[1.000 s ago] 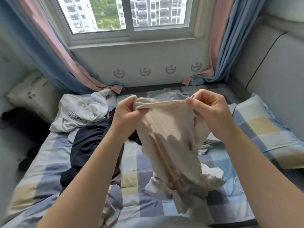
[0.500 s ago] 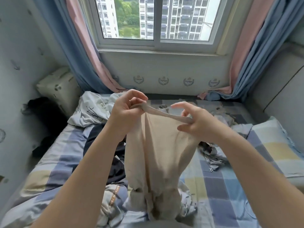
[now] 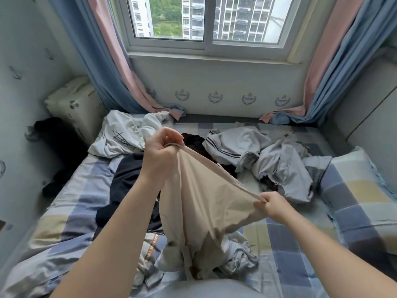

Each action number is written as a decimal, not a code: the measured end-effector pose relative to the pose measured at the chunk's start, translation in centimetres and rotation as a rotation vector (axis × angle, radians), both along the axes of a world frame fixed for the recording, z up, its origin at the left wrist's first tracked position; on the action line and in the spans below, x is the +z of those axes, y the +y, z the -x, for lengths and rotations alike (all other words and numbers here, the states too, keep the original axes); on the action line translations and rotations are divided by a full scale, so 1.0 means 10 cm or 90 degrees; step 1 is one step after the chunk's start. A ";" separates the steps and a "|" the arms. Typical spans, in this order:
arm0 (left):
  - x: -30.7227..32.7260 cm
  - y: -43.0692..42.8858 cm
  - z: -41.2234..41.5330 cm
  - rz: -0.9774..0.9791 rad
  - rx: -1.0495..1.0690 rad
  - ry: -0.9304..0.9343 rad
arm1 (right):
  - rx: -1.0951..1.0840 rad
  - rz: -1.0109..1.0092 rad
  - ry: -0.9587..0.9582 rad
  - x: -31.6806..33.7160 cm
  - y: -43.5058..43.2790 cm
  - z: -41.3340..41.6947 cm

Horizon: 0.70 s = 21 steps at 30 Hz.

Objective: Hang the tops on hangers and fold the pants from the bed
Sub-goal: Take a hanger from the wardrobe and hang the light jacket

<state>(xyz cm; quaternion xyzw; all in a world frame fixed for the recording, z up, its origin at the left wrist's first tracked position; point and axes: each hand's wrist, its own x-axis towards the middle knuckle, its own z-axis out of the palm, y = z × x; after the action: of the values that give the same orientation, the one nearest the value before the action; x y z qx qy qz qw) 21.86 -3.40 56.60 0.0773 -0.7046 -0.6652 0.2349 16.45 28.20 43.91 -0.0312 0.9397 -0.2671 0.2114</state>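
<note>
A beige garment [image 3: 204, 203] hangs stretched between my hands above the bed [image 3: 300, 244]. My left hand [image 3: 160, 153] grips one end of its banded edge up high. My right hand [image 3: 272, 206] pinches the other end of that edge, lower and to the right. The cloth's lower part trails onto a heap of light clothes [image 3: 234, 254] near me. A white printed top [image 3: 126, 134], a dark navy garment [image 3: 126, 179], a grey striped piece [image 3: 234, 145] and grey-blue clothes [image 3: 285, 168] lie spread on the checked sheet.
A checked pillow [image 3: 361, 190] lies at the right by the padded headboard [image 3: 365, 108]. A cream cushion [image 3: 75, 104] and black cloth [image 3: 55, 134] sit at the left wall. Curtains [image 3: 111, 67] frame the window [image 3: 206, 18] beyond the bed's far edge.
My right hand has slid down and to the right along the edge, stretching the beige garment into a slant. My left hand stays high. The view has tilted and drawn closer.
</note>
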 end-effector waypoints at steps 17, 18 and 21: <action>-0.34 0.83 -0.02 0.261 -0.433 -0.133 | 0.150 0.483 0.169 1.50 -0.54 -0.29; -0.33 0.83 -0.02 0.247 -0.414 -0.132 | 0.150 0.488 0.167 1.49 -0.52 -0.30; -0.32 0.76 0.00 0.222 -0.319 -0.124 | 0.124 0.506 0.144 1.37 -0.41 -0.27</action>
<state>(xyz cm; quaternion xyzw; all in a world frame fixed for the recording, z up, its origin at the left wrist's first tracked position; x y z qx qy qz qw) 21.88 4.16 53.44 -0.0768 -0.8240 -0.5613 0.0051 19.17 24.14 57.65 -0.2282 0.7734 -0.5824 0.1026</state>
